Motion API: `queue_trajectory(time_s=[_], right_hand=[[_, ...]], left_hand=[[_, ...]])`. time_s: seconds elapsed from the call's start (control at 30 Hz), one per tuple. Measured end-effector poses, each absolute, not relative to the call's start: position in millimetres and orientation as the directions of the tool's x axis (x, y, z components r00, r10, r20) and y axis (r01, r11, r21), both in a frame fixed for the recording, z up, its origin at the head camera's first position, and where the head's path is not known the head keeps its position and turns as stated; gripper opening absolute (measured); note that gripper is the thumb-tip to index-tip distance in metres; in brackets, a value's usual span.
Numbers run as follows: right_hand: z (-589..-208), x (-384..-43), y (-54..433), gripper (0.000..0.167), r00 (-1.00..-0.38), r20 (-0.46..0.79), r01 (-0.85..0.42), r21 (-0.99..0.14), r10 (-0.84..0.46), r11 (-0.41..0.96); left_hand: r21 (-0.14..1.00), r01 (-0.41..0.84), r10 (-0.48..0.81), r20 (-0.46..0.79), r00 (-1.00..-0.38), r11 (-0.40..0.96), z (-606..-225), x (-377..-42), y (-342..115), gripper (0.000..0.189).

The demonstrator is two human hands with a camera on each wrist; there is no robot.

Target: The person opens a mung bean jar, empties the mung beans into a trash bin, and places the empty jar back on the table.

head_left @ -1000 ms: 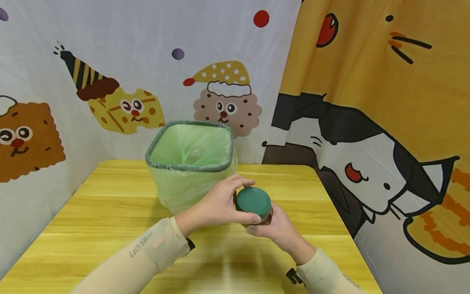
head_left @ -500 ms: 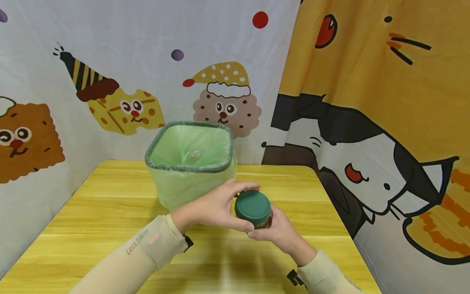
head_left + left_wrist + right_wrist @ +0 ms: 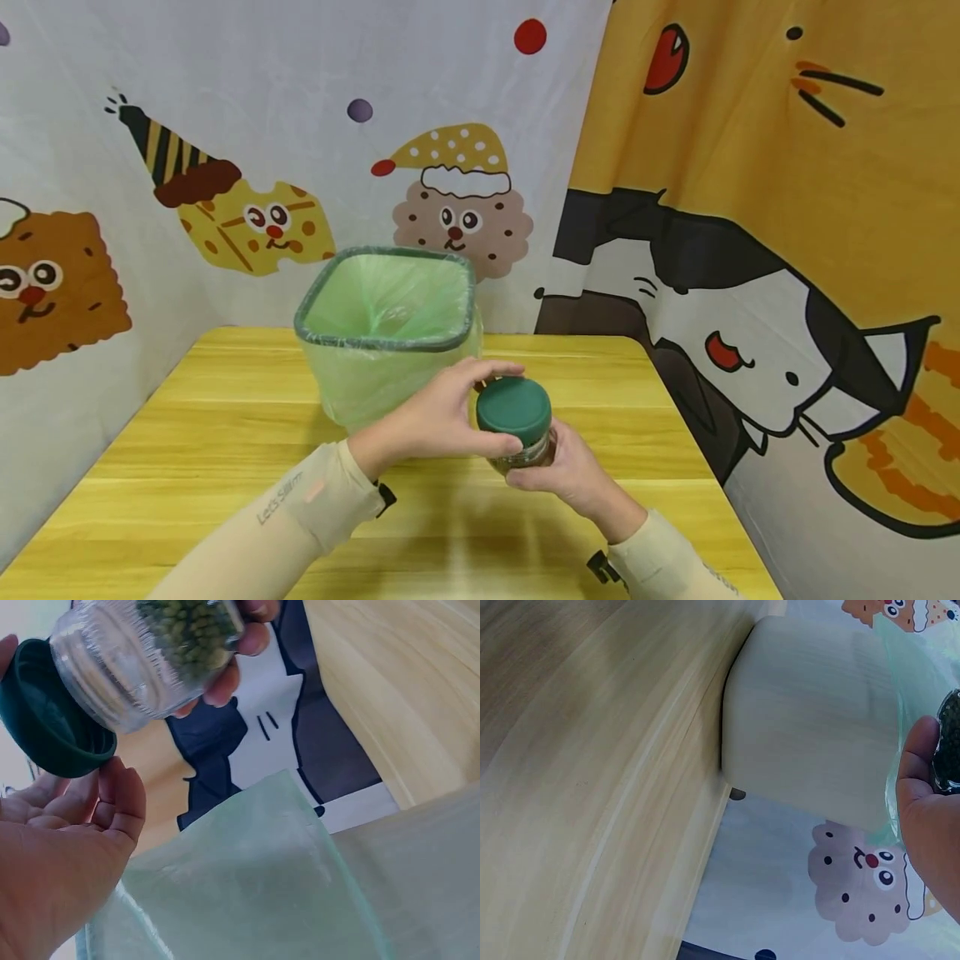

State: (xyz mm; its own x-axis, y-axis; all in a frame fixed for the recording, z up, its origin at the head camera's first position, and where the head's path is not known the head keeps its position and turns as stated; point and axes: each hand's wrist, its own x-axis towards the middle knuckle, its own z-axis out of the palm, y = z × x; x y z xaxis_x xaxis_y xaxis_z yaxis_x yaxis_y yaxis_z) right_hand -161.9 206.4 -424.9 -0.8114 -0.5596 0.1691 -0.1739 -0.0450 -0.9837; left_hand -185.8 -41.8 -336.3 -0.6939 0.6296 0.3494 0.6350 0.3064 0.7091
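In the head view, my left hand (image 3: 438, 412) pinches a round dark green lid (image 3: 513, 408) between thumb and fingers. My right hand (image 3: 576, 471) grips the clear jar (image 3: 532, 456) beneath it. The left wrist view shows the lid (image 3: 49, 720) tilted at the jar's mouth, its hollow inner side partly visible. Small green beans (image 3: 187, 634) lie inside the jar, towards its base, where fingertips of my right hand (image 3: 232, 667) wrap round the glass. Only the jar's dark bottom (image 3: 949, 742) shows in the right wrist view, beside my right thumb.
A bin (image 3: 386, 343) lined with a pale green plastic bag stands just behind my left hand, its mouth facing up. Everything is over a yellow wood-grain table (image 3: 187, 467). Cartoon-printed curtains (image 3: 262, 75) hang behind the table and along its right side.
The lid first dips slightly, then rises and tilts at the jar's mouth, so more of the glass shows below it. My left hand shifts a little with it; the right keeps its grip.
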Motion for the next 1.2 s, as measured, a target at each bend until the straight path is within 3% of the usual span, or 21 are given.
queue_trajectory(time_s=[0.1, 0.23, 0.33, 0.5, 0.8, 1.0, 1.2], right_hand=[[-425.6, -161.3, 207.4, 0.072, -0.825, 0.159, -0.175, -0.984, -0.542, -0.023], [-425.4, -159.9, 209.8, 0.077, -0.861, 0.125, -0.146, -0.989, -0.493, 0.005], [-424.9, -159.6, 212.6, 0.081, -0.885, 0.098, -0.12, -0.993, -0.456, 0.021], [-424.8, -158.7, 220.6, 0.082, -0.919, 0.054, -0.092, -0.993, -0.392, 0.078], [-425.6, -157.9, 238.5, 0.084, -0.949, 0.036, -0.086, -0.985, -0.314, 0.149], [-431.6, -159.2, 250.5, 0.086, -0.967, 0.052, -0.111, -0.967, -0.25, 0.231], [-442.6, -160.4, 260.2, 0.087, -0.978, 0.042, -0.098, -0.958, -0.206, 0.268]], left_hand=[[0.745, 0.609, 0.583, 0.376, -0.72, 0.272, -335.0, -182.1, -47.9, 0.078], [0.729, 0.642, 0.545, 0.447, -0.71, 0.238, -334.4, -172.7, -63.0, 0.081], [0.681, 0.683, 0.52, 0.496, -0.695, 0.265, -337.2, -162.5, -78.7, 0.084], [0.654, 0.667, 0.467, 0.493, -0.734, 0.357, -349.8, -145.5, -106.5, 0.085], [0.607, 0.519, 0.31, 0.421, -0.852, 0.602, -386.6, -119.1, -165.1, 0.084], [0.622, 0.317, 0.196, 0.256, -0.947, 0.716, -415.9, -114.7, -207.6, 0.084], [0.56, 0.182, 0.123, 0.141, -0.982, 0.809, -442.5, -124.1, -250.2, 0.091]])
